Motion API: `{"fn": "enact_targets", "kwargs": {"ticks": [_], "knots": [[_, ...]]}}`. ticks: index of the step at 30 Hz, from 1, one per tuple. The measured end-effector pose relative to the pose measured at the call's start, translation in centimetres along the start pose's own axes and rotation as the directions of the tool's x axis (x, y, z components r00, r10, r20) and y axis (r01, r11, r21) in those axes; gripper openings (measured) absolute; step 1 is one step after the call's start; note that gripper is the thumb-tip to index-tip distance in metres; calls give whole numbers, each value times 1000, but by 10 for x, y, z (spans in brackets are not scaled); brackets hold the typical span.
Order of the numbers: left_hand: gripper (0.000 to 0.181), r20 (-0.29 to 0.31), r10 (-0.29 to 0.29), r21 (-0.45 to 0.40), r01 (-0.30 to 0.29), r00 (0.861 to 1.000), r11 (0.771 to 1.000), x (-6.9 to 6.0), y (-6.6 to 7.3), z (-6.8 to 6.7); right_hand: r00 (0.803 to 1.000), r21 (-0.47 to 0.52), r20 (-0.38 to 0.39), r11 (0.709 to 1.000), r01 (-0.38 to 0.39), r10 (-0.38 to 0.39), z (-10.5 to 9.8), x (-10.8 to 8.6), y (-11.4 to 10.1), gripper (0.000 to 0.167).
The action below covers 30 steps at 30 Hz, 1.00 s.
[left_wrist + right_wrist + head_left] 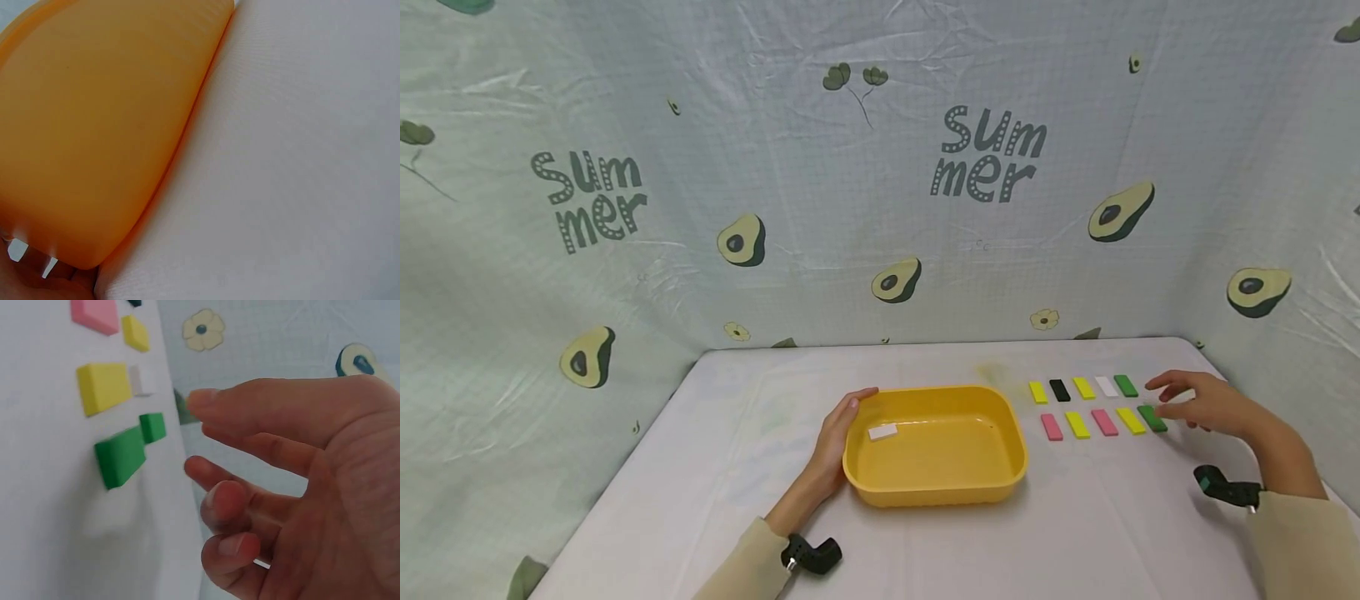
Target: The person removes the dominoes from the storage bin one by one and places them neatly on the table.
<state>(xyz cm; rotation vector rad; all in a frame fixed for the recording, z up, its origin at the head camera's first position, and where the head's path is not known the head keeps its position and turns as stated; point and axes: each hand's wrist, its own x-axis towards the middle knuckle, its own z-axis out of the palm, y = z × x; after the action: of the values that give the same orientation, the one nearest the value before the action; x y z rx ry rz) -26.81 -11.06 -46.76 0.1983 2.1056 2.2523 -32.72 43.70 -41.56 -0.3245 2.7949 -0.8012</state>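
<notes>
My left hand (832,435) holds the left end of a yellow plastic basin (936,494), its fingers curving round the far left corner. In the left wrist view the outer wall of the basin (94,125) hides part of those fingers. One white block (883,432) lies inside, near the left wall. To the right my right hand (1213,406) hovers beside the near green block (1152,418), fingers loosely bent and apart. Nothing is between its thumb and fingers in the right wrist view, where a gap separates them from the near green block (120,457).
Two rows of small blocks lie right of the basin. The far row holds yellow, black (1060,390), white (1107,387) and green (1125,385) ones; the near row has pink (1052,427), yellow (1131,421) and green. Printed curtains (820,175) surround the white-covered table (940,550).
</notes>
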Motion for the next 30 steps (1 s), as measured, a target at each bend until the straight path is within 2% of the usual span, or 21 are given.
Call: {"fn": "enact_targets", "kwargs": {"ticks": [6,11,17,22,30], "knots": [[51,-8,-8,-1,8,1000,1000,-1,-1,-1,993,-2,-100,999,55,-54,-2,3,-27,46],[52,-8,-10,6,10,1000,1000,-1,-1,-1,982,4,-148,992,122,-120,0,8,-53,41],[52,0,-7,0,7,1000,1000,-1,-1,-1,976,47,-153,986,161,-152,6,10,-85,39],[52,3,-1,0,1,1000,1000,0,-1,0,973,45,-148,982,186,-177,11,9,-111,40],[52,0,8,4,-8,1000,1000,3,0,1,955,44,-150,963,266,-257,23,8,-142,34]]}}
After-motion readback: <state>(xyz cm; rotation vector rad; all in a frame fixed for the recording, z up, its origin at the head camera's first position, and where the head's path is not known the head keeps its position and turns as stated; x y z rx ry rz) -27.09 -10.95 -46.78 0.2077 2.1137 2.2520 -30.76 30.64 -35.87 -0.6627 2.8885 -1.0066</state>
